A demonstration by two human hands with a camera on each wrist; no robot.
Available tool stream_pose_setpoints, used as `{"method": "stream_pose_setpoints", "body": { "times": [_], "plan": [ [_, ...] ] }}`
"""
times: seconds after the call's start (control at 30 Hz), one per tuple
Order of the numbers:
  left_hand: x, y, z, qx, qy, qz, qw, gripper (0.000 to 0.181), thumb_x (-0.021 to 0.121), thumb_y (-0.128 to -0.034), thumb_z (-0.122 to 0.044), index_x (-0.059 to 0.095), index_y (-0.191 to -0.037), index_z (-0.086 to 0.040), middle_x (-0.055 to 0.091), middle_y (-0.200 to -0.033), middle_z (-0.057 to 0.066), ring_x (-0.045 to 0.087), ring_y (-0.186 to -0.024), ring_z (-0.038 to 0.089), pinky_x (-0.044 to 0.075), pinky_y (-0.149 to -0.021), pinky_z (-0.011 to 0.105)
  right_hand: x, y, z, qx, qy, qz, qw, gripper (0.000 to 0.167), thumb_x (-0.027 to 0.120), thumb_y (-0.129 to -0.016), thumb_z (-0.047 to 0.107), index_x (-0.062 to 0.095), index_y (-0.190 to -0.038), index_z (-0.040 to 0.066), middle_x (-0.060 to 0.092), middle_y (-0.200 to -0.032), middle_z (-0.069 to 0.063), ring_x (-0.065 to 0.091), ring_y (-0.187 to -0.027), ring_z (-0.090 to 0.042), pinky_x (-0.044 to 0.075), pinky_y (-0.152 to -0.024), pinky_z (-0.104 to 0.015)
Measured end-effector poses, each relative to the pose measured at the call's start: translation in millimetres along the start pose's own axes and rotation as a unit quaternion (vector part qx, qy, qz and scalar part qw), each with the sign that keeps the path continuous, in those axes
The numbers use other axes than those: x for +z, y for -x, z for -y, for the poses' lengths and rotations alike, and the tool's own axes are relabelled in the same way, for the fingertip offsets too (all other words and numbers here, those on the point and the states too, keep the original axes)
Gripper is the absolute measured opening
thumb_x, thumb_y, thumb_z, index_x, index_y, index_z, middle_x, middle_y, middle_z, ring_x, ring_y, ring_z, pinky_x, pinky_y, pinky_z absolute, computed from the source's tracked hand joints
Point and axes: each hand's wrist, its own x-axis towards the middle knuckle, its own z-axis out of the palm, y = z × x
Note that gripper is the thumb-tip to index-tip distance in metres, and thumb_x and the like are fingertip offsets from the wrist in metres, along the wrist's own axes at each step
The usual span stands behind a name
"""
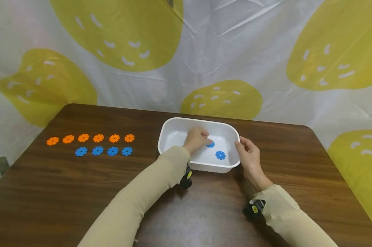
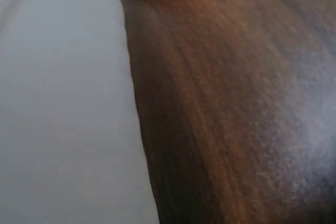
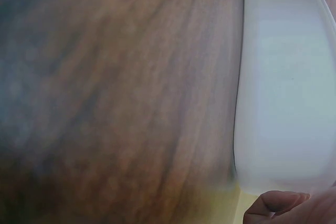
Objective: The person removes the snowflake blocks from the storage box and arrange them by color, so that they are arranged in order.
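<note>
In the head view, my left hand (image 1: 196,140) reaches into a white plastic tub (image 1: 186,120), its fingertips pinching a notched blue disc (image 1: 210,145) that they partly cover. A second blue disc (image 1: 220,155) lies flat on the tub floor, nearer the front right. My right hand (image 1: 250,154) grips the tub's right rim between thumb and fingers. The right wrist view catches part of that hand (image 3: 281,205) beside the tub's outer wall (image 3: 289,87). Only the tub's side (image 2: 68,98) and the wood surface fill most of the left wrist view.
Left of the tub on the dark wooden table (image 1: 111,192) lies a row of several orange discs (image 1: 98,138). Several blue discs (image 1: 97,151) form a second row in front of it. A white curtain with yellow fruit shapes (image 1: 223,99) hangs behind the table.
</note>
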Motion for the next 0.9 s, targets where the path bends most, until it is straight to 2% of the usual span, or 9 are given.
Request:
{"method": "stream_pose_setpoints", "body": {
  "times": [0.3,0.53,0.9],
  "plan": [
    [3.6,1.2,2.0,0.004,-0.026,0.007,0.9996,0.03,0.075,-0.0779,-0.012,0.066,-0.104,0.001,0.066,-0.101,0.013,0.058,-0.096,0.024,0.045,-0.088,0.031,-0.3,0.7,-0.1,0.005,0.004,-0.003,1.0,0.039,0.048,-0.097,0.019,0.05,-0.13,-0.002,0.055,-0.115,-0.022,0.056,-0.089,-0.018,0.05,-0.071,-0.016],
    [4.8,1.6,0.4,0.011,-0.064,0.016,0.9977,0.032,0.075,-0.0777,-0.014,0.066,-0.105,0.0,0.064,-0.105,0.012,0.056,-0.102,0.026,0.042,-0.093,0.033,-0.4,0.1,0.9,0.009,0.003,-0.003,1.0,0.039,0.047,-0.097,0.018,0.05,-0.13,-0.001,0.055,-0.115,-0.021,0.056,-0.09,-0.018,0.051,-0.072,-0.017],
    [3.8,2.7,-1.5,0.022,-0.086,0.014,0.9959,0.026,0.076,-0.077,-0.012,0.068,-0.099,-0.001,0.065,-0.098,0.011,0.057,-0.096,0.025,0.044,-0.087,0.031,0.1,0.2,1.8,0.004,-0.001,-0.003,1.0,0.038,0.048,-0.097,0.018,0.051,-0.129,-0.002,0.055,-0.114,-0.021,0.057,-0.085,-0.013,0.05,-0.07,-0.016]
  ]
}}
